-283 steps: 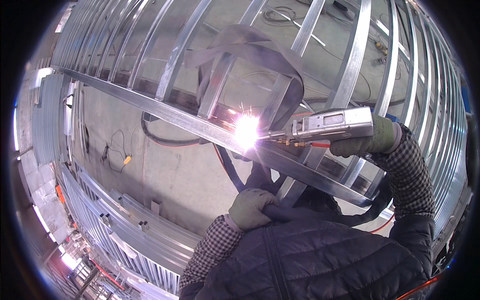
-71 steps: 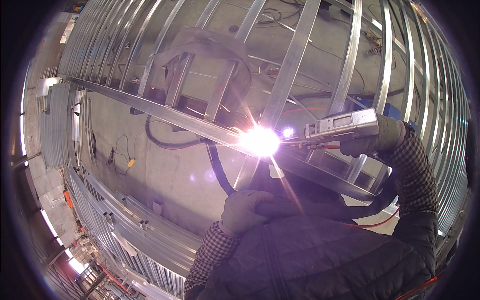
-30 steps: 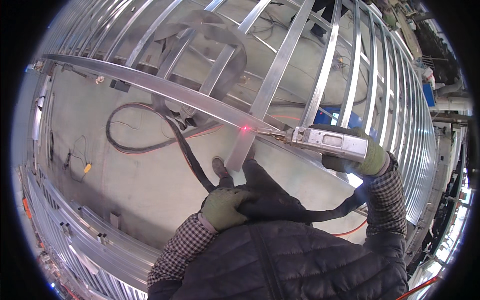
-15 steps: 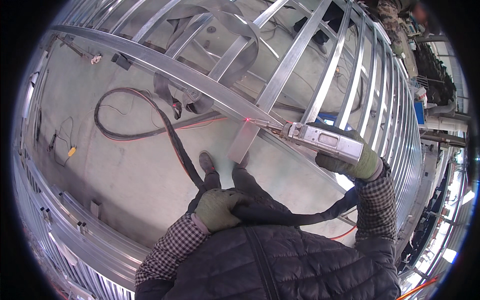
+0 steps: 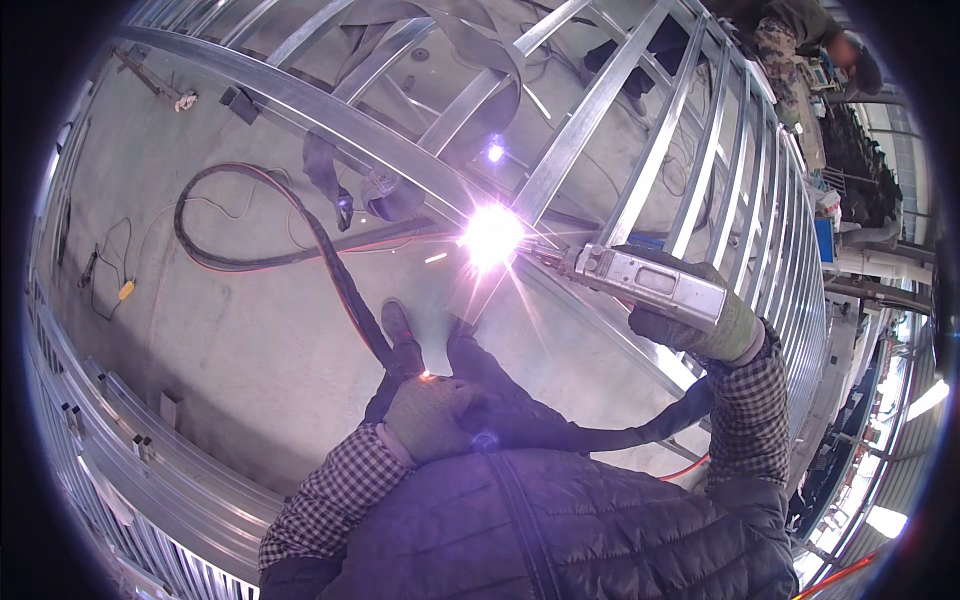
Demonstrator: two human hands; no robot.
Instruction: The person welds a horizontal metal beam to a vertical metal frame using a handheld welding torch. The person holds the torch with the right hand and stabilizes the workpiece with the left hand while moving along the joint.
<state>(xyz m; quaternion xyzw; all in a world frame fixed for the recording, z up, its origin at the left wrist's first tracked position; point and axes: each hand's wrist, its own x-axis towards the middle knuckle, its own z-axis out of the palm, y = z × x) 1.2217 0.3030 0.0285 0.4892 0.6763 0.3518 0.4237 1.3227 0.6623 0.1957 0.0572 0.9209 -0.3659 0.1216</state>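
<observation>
My right hand (image 5: 705,315), in a green work glove, is closed around a silver handheld welding torch (image 5: 660,285). A blinding white-violet flash (image 5: 492,238) burns at the torch's nozzle and hides the spot where it meets the metal frame (image 5: 400,165). Close to my waist, my left hand (image 5: 428,415), gloved too, grips the thick black-sleeved cable (image 5: 620,437) that runs across my body toward the torch. Beneath the flash, a flat metal piece hangs off the frame, mostly lost in the glare.
Long rails and many crossbars of the frame (image 5: 600,110) stretch away ahead and to the right. A cable loop (image 5: 185,225) and a thin cord with a yellow plug (image 5: 127,290) lie on the floor. Metal profiles (image 5: 190,460) are stacked at left. Another person (image 5: 785,50) is at far right.
The small red dot at the nozzle has become a bright welding flash with sparks. Both hands keep their grips; the view has shifted slightly.
</observation>
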